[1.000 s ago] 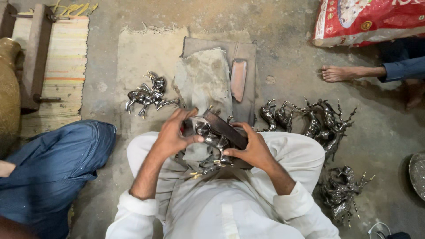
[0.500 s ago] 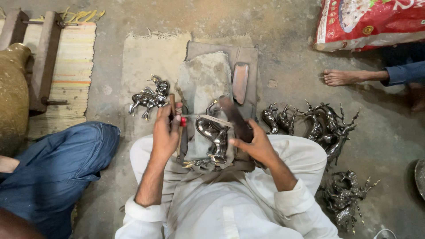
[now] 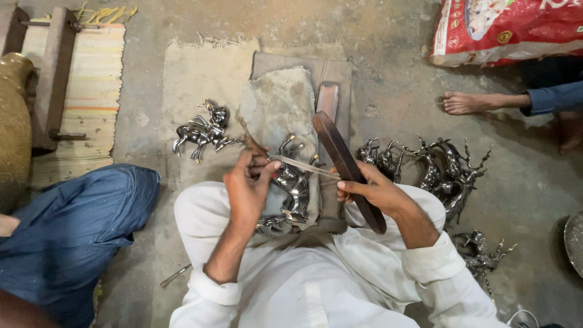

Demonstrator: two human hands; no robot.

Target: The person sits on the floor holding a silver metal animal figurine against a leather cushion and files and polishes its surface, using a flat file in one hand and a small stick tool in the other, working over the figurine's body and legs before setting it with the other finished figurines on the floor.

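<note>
The left hand (image 3: pixel 248 188) is closed on a thin file (image 3: pixel 303 165), its blade laid across the shiny horse (image 3: pixel 291 182) on the lap; the right hand (image 3: pixel 373 189) grips a dark wooden bar (image 3: pixel 346 167) just beside it. Filing looks midway. One horse (image 3: pixel 200 130) lies on the floor mat (image 3: pixel 194 73), and a pile (image 3: pixel 437 167) sits farther right.

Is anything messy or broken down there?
Nothing looks broken. The shiny metal animal figures lie tumbled in a heap on the bare floor at the right, legs and antlers tangled. One figure lies alone on the left. A thin rod lies loose by the knee.
</note>
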